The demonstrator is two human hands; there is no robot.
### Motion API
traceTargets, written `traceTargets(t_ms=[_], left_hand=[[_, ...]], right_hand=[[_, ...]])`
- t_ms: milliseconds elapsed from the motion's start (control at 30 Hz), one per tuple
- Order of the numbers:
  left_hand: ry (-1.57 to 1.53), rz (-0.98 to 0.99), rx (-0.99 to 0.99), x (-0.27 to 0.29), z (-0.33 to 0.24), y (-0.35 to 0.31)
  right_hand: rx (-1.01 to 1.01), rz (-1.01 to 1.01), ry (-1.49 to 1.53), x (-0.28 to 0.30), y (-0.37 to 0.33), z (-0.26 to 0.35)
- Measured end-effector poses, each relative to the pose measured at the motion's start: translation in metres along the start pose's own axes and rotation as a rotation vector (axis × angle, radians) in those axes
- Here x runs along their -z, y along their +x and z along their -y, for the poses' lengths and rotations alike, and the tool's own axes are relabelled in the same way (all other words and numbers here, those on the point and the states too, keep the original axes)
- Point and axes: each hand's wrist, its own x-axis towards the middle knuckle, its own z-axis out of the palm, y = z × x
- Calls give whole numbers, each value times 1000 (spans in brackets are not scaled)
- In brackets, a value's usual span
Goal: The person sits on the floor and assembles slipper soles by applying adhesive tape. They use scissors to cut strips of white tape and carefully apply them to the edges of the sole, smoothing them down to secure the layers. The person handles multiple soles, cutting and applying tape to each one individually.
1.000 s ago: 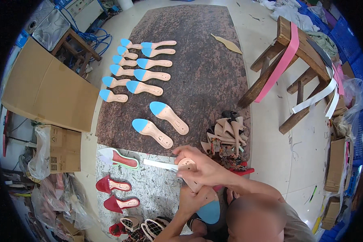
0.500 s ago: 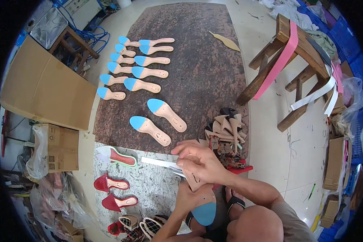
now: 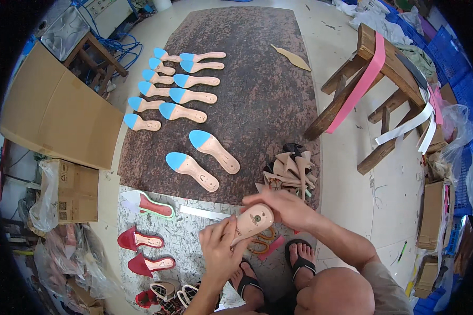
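Low over the near board, a beige shoe insole (image 3: 254, 220) is held between both hands, its rounded heel end up and to the right. My left hand (image 3: 218, 247) is closed round its lower-left part, hiding the toe end. My right hand (image 3: 286, 210) is closed on the heel end, with fingers along its far edge; these are partly blurred. Below the insole, scissors (image 3: 263, 242) with orange-yellow handles lie by a pink scrap (image 3: 272, 248). A white strip (image 3: 202, 212) lies on the board left of the insole.
Several blue-toed insoles (image 3: 186, 113) lie in rows on the brown mat (image 3: 268, 79). Beige pieces (image 3: 291, 170) are heaped near my right hand. Red slippers (image 3: 150, 241) and a green-edged sole (image 3: 157, 209) lie left. A wooden stool (image 3: 394, 79) with pink and white strips stands right.
The insole has turned: its blue toe, which pointed down toward my lap, is hidden now, and the heel faces upper right. My left hand has moved left, my right hand right.
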Motion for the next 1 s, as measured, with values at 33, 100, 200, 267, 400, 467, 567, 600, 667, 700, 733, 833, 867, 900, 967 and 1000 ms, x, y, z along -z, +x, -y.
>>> traceTargets(t_ms=[33,100,200,267,400,467,567,600,667,700,733,833,867,900,967,1000], left_hand=[[46,-41,-48,1,0,0],[130,-47,-144,10,0,2],[182,-52,-252,23,1,6],[173,-64,-307,31,-3,10],[186,-53,-430,39,-21,17],[217,-6,-487,37,-22,17],[247,62,-500,21,-3,8],[282,35,-464,19,0,3],[336,-20,-393,14,-2,0],[358,-49,-367,14,1,-1],[383,-77,-340,15,4,-2],[359,-95,-202,23,-5,5],[320,-85,-177,26,-3,8],[281,-76,-154,28,-2,11],[182,-42,-163,37,13,13],[183,-49,-194,38,11,12]], right_hand=[[-6,68,-140,3,0,-1],[70,114,-425,4,-4,5],[200,172,-755,-1,-11,22],[170,233,-870,-8,-13,42],[187,361,-947,-20,-12,38],[98,354,-1190,-30,-12,30],[108,349,-1197,-34,-13,18],[130,343,-1142,-32,-14,15],[2,297,-658,-16,-20,19],[-59,276,-413,-8,-22,19],[-75,242,-315,-3,-25,15],[-47,147,-229,1,-28,12],[-14,143,-245,1,-29,14],[17,139,-262,2,-29,16],[56,122,-283,2,-31,18],[63,107,-290,2,-29,17]])
